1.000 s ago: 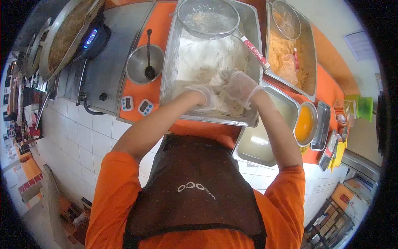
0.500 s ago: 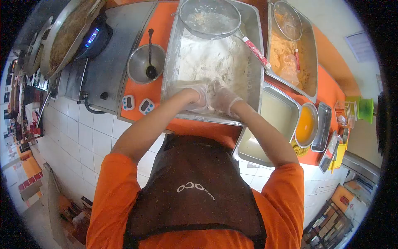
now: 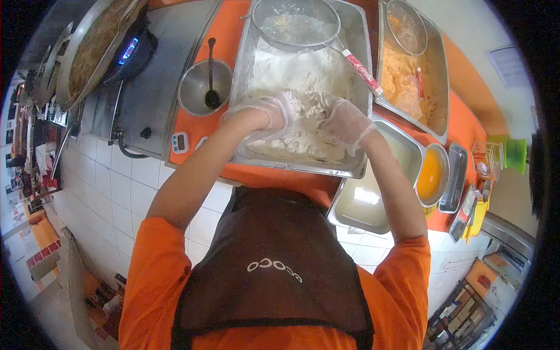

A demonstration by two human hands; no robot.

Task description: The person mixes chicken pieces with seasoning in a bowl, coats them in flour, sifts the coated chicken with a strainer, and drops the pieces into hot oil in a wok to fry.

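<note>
My left hand (image 3: 275,111) and my right hand (image 3: 348,123), both in clear plastic gloves, are inside a large metal tray (image 3: 363,87) of white flour (image 3: 286,67). They face each other a short way apart. Flour-coated clumps (image 3: 317,105) show at the fingers of both hands, which curl round them; what lies under the coating cannot be made out. Loose flour lies in the tray's near part below the hands. Across the tray's far end rests a round wire sieve (image 3: 297,26) with a red-and-white handle.
Right of the tray stand an orange-crumb tray (image 3: 402,81) with a smaller sieve, a pan of pale liquid (image 3: 361,201) and a bowl of orange liquid (image 3: 430,175). To the left are a metal bowl (image 3: 195,87) with a black spoon, a timer (image 3: 180,143) and a stove with a large wok (image 3: 96,46).
Both hands have moved away from me, up the tray, and farther apart. Whitish clumps now show at their fingers. My left forearm now covers most of the second timer.
</note>
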